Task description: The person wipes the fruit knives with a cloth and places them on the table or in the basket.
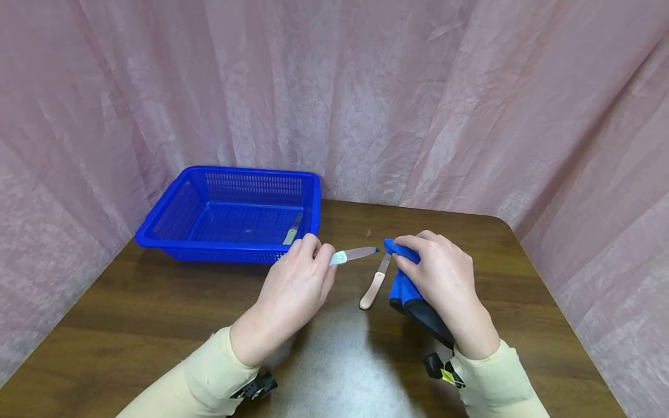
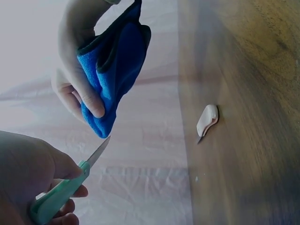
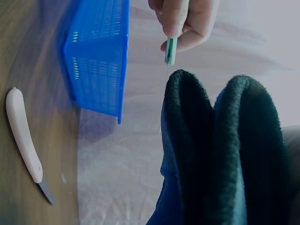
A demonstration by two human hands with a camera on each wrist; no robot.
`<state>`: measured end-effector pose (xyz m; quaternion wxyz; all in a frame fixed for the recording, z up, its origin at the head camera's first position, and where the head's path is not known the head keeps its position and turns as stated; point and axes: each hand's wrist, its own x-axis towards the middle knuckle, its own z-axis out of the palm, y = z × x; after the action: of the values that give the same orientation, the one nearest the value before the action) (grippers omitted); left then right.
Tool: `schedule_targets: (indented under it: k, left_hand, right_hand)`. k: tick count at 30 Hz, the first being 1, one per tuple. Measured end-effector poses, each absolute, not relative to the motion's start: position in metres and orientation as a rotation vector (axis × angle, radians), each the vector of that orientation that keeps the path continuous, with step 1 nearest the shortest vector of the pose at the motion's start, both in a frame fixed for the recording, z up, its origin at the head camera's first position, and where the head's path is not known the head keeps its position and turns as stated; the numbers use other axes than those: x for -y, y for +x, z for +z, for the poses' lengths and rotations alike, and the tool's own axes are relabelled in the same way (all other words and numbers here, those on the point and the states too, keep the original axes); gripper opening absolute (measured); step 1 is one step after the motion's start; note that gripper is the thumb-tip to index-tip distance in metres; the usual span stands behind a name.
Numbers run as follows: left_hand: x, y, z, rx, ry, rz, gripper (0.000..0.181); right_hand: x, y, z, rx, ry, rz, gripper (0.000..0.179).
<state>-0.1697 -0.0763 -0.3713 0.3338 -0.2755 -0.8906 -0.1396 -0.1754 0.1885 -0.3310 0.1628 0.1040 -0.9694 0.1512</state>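
My left hand (image 1: 298, 278) grips a small folding knife (image 2: 61, 192) by its mint-green handle, the blade out and pointing right in the head view. Facing it, my right hand (image 1: 444, 270) pinches a folded blue cloth (image 1: 405, 284) with dark edging between thumb and fingers. In the left wrist view the blade's tip is right at the cloth's lower corner. Below the hands, a second folding knife (image 1: 373, 291) with a pale pink handle lies on the table, its blade out. In the right wrist view the cloth's folds hide the right fingers.
A blue plastic basket (image 1: 227, 253) with slotted walls stands at the back left of the wooden table (image 1: 172, 325). Inside, near its right wall, lies another knife (image 1: 291, 233) with a pale green handle. A pink curtain (image 1: 366, 104) hangs behind the table and along its sides.
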Motion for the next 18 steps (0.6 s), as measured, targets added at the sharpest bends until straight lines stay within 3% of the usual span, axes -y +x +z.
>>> schedule_targets:
  k: [18]
  left_hand:
    - [0.0855, -0.1746, -0.3686, 2.316, -0.707, -0.246, 0.017]
  right_hand:
    - [-0.1843, -0.1757, -0.3300, 2.722, 0.339, 0.415, 0.026]
